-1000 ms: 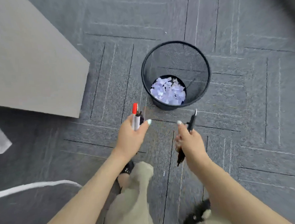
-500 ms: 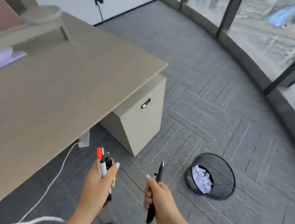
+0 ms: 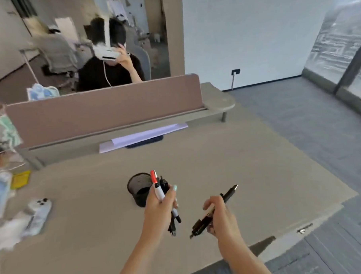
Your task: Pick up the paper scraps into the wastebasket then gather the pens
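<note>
Two hands hover above the grey desk (image 3: 217, 156). Left hand (image 3: 159, 208) grips a bundle of pens, one white with a red cap (image 3: 157, 187), beside the black mesh pen cup (image 3: 138, 190); right hand (image 3: 220, 216) clasps a black pen (image 3: 229, 193), tilted.

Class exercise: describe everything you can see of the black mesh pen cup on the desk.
The pen cup is a small round holder of black wire mesh, upright and open-topped, standing on the tan desk. Nothing shows inside it. The left hand, gripping a bundle of pens, overlaps its right side; contact cannot be judged.
</note>
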Motion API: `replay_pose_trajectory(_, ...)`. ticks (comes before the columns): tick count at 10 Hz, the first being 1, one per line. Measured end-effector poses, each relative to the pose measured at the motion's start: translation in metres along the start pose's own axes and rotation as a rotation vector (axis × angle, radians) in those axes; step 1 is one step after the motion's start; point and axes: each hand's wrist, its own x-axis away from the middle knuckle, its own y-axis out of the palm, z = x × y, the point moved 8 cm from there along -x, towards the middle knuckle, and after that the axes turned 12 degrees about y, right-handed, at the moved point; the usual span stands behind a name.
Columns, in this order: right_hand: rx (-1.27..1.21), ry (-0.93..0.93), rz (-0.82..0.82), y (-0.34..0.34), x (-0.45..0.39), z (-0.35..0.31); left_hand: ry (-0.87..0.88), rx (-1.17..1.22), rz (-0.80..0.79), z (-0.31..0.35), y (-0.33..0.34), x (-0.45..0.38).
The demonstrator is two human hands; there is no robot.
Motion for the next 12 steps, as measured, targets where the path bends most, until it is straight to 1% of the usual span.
replay_pose_trajectory(1, 0.127, -0.047, -0.131, 0.06, -0.013, -0.02, -0.006, -0.018, 0.163, -0.007, -0.044, -0.029)
replay_pose_trajectory(2, 0.196, -0.133, -0.256, 0.114, -0.029, -0.036, -0.003, -0.05, 0.344, -0.019, -0.076, -0.051)
replay_pose_trajectory(3, 0.304, -0.266, -0.294, 0.147, -0.046, -0.052, 0.01, -0.091, 0.402, -0.033, -0.083, -0.074)
replay_pose_trajectory(4, 0.357, -0.333, -0.335, 0.165, -0.071, -0.062, -0.007, -0.082, 0.428, -0.045, -0.077, -0.098)
replay_pose_trajectory(5, 0.485, -0.396, -0.295, 0.178, -0.104, -0.074, 0.009, -0.075, 0.425, -0.068, -0.071, -0.122)
replay_pose_trajectory(6, 0.767, -0.379, -0.299, 0.197, -0.139, -0.068, -0.065, -0.079, 0.431, -0.101, -0.071, -0.136)
replay_pose_trajectory(7, 1.036, -0.326, -0.36, 0.212, -0.159, -0.049, -0.107, -0.1, 0.415, -0.128, -0.069, -0.142)
replay_pose_trajectory(8, 1.085, -0.355, -0.368, 0.219, -0.167, -0.046, -0.162, -0.322, 0.314, -0.148, -0.061, -0.145)
replay_pose_trajectory(9, 1.082, -0.349, -0.368, 0.223, -0.17, -0.046, -0.254, -0.558, 0.316, -0.158, -0.065, -0.139)
replay_pose_trajectory(10, 1.094, -0.278, -0.323, 0.218, -0.17, -0.045, -0.309, -0.576, 0.246, -0.165, -0.065, -0.138)
replay_pose_trajectory(11, 1.077, -0.239, -0.304, 0.2, -0.168, -0.045, -0.385, -0.532, 0.149, -0.171, -0.065, -0.132)
replay_pose_trajectory(12, 0.912, -0.191, -0.194, 0.153, -0.164, -0.053, -0.436, -0.518, 0.168, -0.155, -0.078, -0.11)
